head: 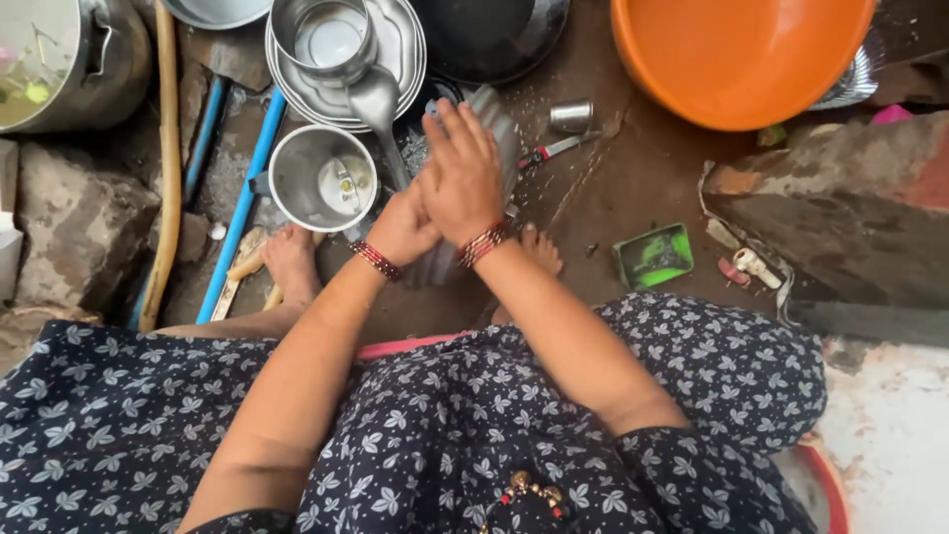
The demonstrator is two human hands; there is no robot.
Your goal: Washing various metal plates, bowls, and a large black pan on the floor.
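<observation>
Steel, wet and shiny, that's what both hands are busy with: a ribbed steel plate [494, 119] stood on edge over the wet floor [613, 188], between the person's bare feet. The right hand [463, 176] lies flat across its face, fingers spread and pressed to the metal, not curled round anything; the left hand [403, 229] sits lower and is closed on the plate's near edge from the side, steadying it. My read is that this piece is thin, stiff and light, hard enough to take rubbing without bending, yet slick with water and probably soap, so the rim is the place to grip, thumb on one face and fingers behind, rather than the smooth middle. Drop it and it would clatter, not break. Just beside the left hand stands a steel mug [323, 178], open end toward the camera, and behind it a stack of steel plates [400, 59] with a cup and a ladle [378, 104] resting on top. An orange tub [736, 59] sits well off to the right, a small green soap dish [652, 257] near the right foot.
</observation>
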